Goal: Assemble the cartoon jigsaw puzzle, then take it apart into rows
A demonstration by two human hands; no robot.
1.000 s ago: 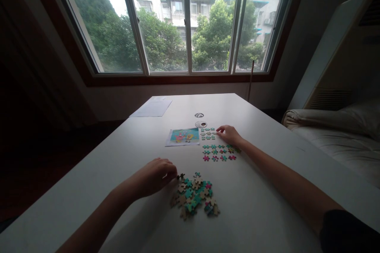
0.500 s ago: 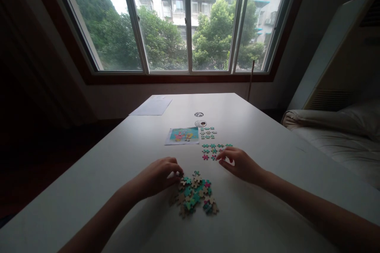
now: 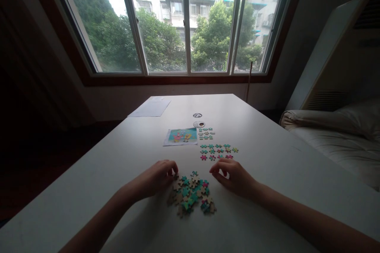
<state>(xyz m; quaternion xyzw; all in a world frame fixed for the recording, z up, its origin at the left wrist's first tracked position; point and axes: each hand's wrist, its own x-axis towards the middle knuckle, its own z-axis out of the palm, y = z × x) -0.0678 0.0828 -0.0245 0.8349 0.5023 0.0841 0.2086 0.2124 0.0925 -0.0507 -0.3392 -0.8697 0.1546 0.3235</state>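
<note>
A loose pile of jigsaw pieces point(image 3: 191, 194), teal, pink and tan, lies on the white table point(image 3: 124, 166) right in front of me. My left hand point(image 3: 157, 176) rests at the pile's left edge with its fingers curled, the tips touching the nearest pieces. My right hand point(image 3: 230, 176) sits at the pile's upper right, fingers bent and held together; what they hold, if anything, is hidden. Just beyond it lie sorted rows of pieces point(image 3: 218, 151), and farther back a smaller group of pieces point(image 3: 206, 133) beside the printed reference picture point(image 3: 181, 136).
Two small round objects point(image 3: 198, 124) lie behind the picture, and a sheet of paper point(image 3: 150, 107) lies at the table's far left. A cushioned bed or sofa point(image 3: 332, 126) stands to the right. A wide window point(image 3: 184, 19) fills the far wall.
My right hand has drawn back from the far small group of pieces, past the sorted rows, to the near pile. My left hand has shifted slightly onto the pile's edge.
</note>
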